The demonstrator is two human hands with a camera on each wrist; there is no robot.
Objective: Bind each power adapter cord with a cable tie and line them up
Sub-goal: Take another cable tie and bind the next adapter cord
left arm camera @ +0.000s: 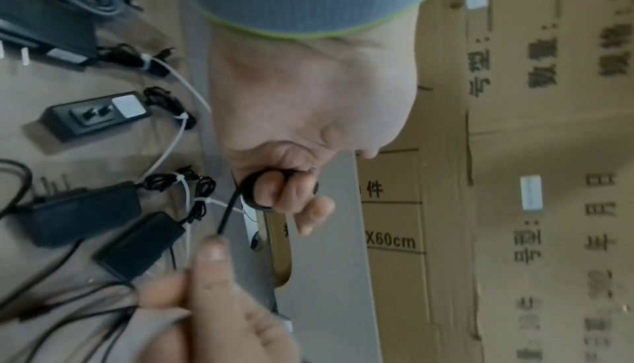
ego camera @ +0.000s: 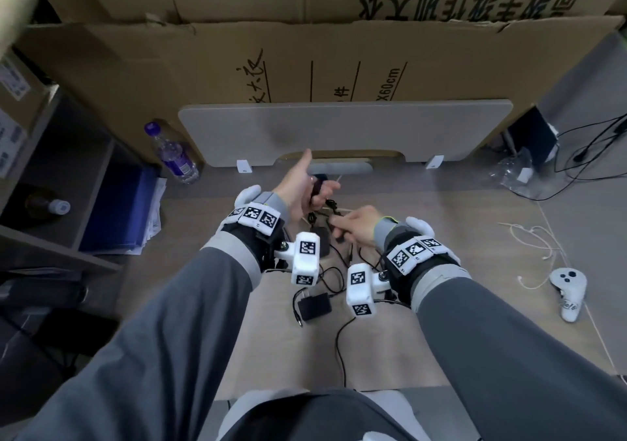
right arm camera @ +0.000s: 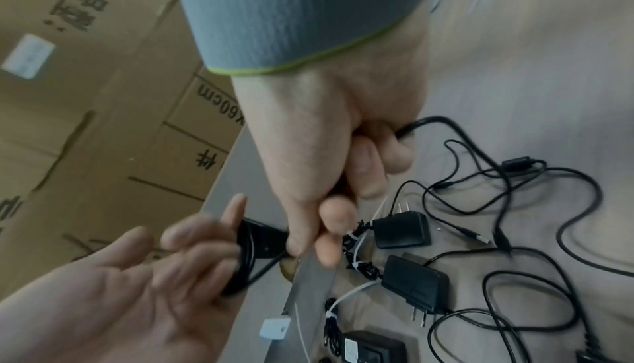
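Left hand (left arm camera: pixel 309 114): fingers curled through coiled black cord (left arm camera: pixel 255 192), holding its loops for tying. Right hand (right arm camera: pixel 343 152): pinches the cord's free length, feeding it. Tied adapters (left arm camera: pixel 92 117) lie alongside on the table (ego camera: pixel 475 322).

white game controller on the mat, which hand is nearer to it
Right. The right hand, gripping a black cord, is on the same side as the controller. The left hand, cord looped round its fingers, is farther away across the mat.

Left hand (right arm camera: pixel 144 285) blurred, cord (right arm camera: pixel 408 129) end hidden in right hand (right arm camera: pixel 343 152)
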